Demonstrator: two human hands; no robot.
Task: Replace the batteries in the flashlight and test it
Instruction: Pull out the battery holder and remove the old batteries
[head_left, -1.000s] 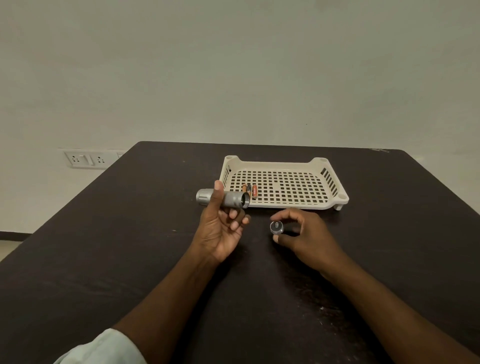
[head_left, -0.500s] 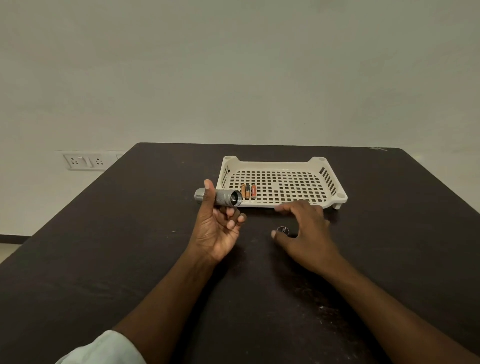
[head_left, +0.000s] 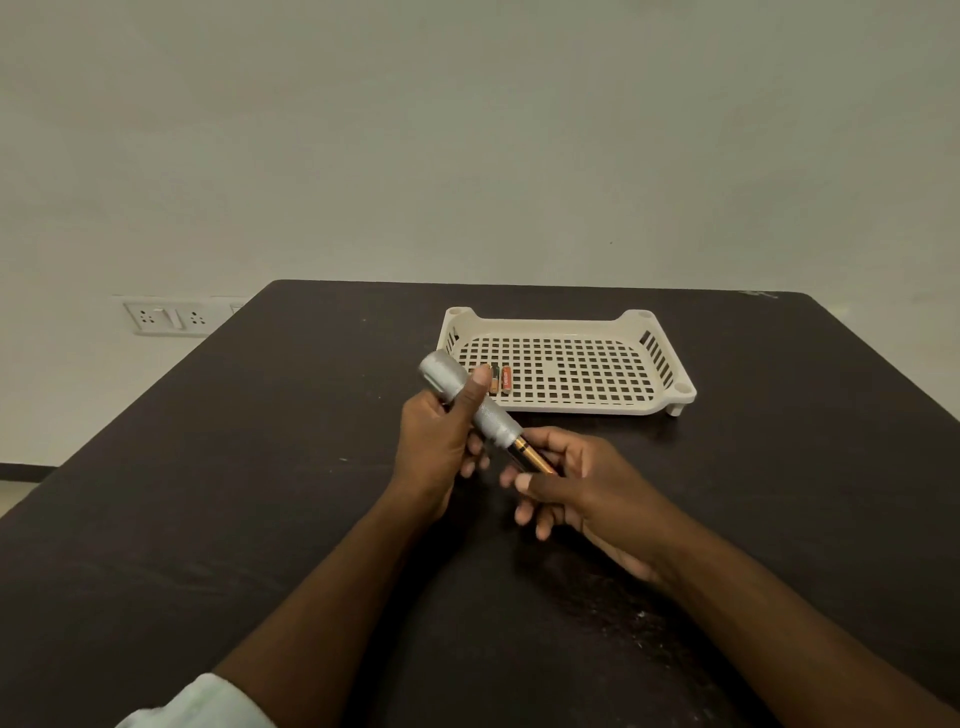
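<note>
Flashlight (head_left: 470, 402) sits tilted above the dark table (head_left: 260, 467), its grey head up and to the left, its open rear end pointing down to the right. At far left, a white socket plate (head_left: 163, 317) is fixed on the wall beyond the table edge. The left hand (head_left: 436, 441) is wrapped round the middle of the barrel, thumb lying across the top and fingers curled underneath. From the open rear end a gold-and-black battery (head_left: 530, 457) sticks out partway, in line with the barrel. The right hand (head_left: 576, 483) pinches that battery's outer end between thumb and forefinger, the other fingers loosely bent below it. Behind the hands, a cream slotted tray (head_left: 649, 410) rests on the table; near its left front corner lie two small batteries (head_left: 501, 384) side by side, one dark and one orange, partly hidden by the left thumb. A pale sleeve (head_left: 202, 701) shows at the bottom left.
</note>
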